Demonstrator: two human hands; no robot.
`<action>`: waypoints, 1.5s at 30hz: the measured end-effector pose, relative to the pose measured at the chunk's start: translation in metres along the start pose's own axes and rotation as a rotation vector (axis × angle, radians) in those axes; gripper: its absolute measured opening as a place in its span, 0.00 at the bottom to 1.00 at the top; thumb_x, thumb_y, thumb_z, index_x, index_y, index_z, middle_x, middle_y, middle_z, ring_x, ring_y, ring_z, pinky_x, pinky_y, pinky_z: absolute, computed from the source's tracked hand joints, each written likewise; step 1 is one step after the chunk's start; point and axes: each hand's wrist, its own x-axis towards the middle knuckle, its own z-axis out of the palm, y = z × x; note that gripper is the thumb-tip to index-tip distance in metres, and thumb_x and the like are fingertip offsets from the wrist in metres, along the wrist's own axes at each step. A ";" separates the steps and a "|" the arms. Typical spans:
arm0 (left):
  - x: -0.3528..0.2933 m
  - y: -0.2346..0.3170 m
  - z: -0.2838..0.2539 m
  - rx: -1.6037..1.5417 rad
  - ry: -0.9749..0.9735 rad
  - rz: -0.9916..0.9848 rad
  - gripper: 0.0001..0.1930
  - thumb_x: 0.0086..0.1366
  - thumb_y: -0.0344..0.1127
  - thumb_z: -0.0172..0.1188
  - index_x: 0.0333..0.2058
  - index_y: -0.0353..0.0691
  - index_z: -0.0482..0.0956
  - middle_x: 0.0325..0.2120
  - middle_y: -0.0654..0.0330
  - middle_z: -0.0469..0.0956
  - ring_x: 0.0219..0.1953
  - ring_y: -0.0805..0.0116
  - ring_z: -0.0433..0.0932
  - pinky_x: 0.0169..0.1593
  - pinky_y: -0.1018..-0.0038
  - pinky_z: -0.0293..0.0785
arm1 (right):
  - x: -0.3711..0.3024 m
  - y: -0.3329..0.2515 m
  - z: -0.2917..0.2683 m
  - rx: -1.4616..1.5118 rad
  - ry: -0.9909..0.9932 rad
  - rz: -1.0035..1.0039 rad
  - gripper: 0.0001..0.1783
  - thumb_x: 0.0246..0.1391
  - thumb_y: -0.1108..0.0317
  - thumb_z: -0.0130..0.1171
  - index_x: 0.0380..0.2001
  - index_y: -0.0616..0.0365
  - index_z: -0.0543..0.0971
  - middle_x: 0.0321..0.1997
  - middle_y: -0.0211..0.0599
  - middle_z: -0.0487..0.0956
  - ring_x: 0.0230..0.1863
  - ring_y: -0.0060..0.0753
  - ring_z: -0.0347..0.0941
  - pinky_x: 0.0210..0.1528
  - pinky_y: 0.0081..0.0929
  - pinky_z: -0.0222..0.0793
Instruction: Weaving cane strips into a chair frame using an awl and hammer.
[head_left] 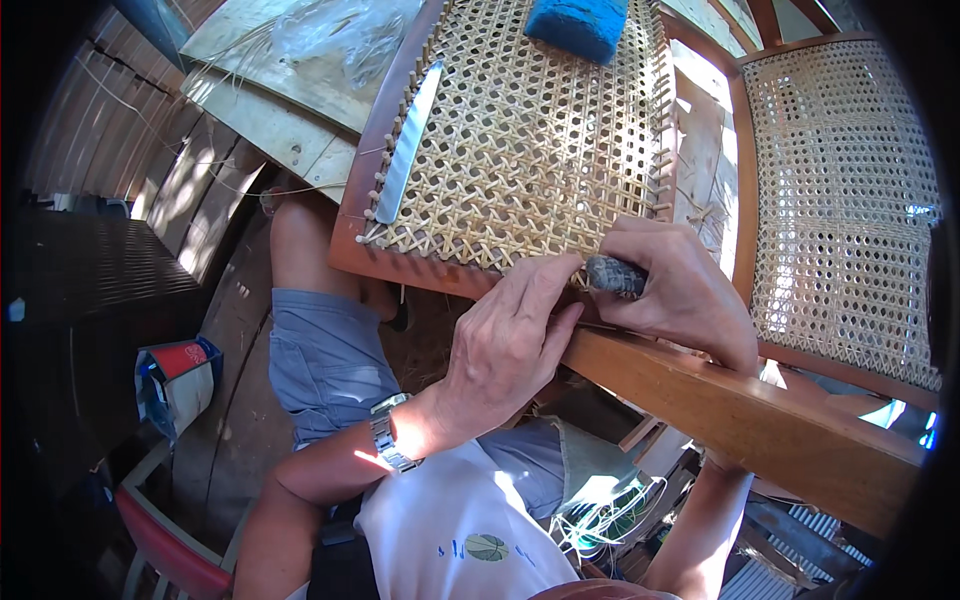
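Observation:
A woven cane panel (520,165) in a reddish-brown wooden frame lies in front of me. Pegs stand along its left and right sides. At the near edge, my left hand (512,340) has its fingers bent together against the frame; whatever they pinch is hidden. My right hand (685,290) is wrapped round a tool with a dark, worn handle (615,278), close to the left fingertips. The tool's tip cannot be seen. On the panel's left side rests a long, flat, pale blade-like strip (410,145). A blue sponge-like block (578,28) sits at the far end.
Another caned panel (840,190) stands at the right. From beneath my right hand a wooden rail (740,420) runs to the lower right. Clear plastic (345,40) lies on a board at the upper left. A red-edged seat (165,545) and loose pale strands (605,520) are lower down.

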 end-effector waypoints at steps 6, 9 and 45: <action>0.000 -0.002 0.002 -0.011 0.009 -0.012 0.24 0.59 0.25 0.64 0.55 0.38 0.71 0.42 0.53 0.76 0.40 0.52 0.80 0.41 0.64 0.78 | 0.002 0.000 0.002 -0.058 -0.051 0.024 0.14 0.39 0.71 0.70 0.30 0.65 0.78 0.28 0.46 0.76 0.33 0.50 0.75 0.37 0.40 0.70; -0.001 -0.003 0.003 -0.016 0.005 -0.011 0.24 0.59 0.25 0.64 0.55 0.38 0.72 0.41 0.53 0.76 0.40 0.52 0.80 0.41 0.64 0.78 | 0.002 0.001 0.001 -0.064 -0.057 0.029 0.14 0.39 0.71 0.70 0.31 0.65 0.79 0.29 0.45 0.77 0.33 0.51 0.76 0.37 0.40 0.70; 0.000 -0.009 0.006 -0.018 0.046 0.044 0.21 0.60 0.25 0.64 0.53 0.36 0.72 0.41 0.54 0.75 0.40 0.55 0.80 0.41 0.65 0.78 | -0.010 -0.001 -0.001 -0.102 -0.065 0.010 0.15 0.42 0.73 0.71 0.36 0.60 0.80 0.34 0.43 0.79 0.37 0.48 0.78 0.38 0.38 0.73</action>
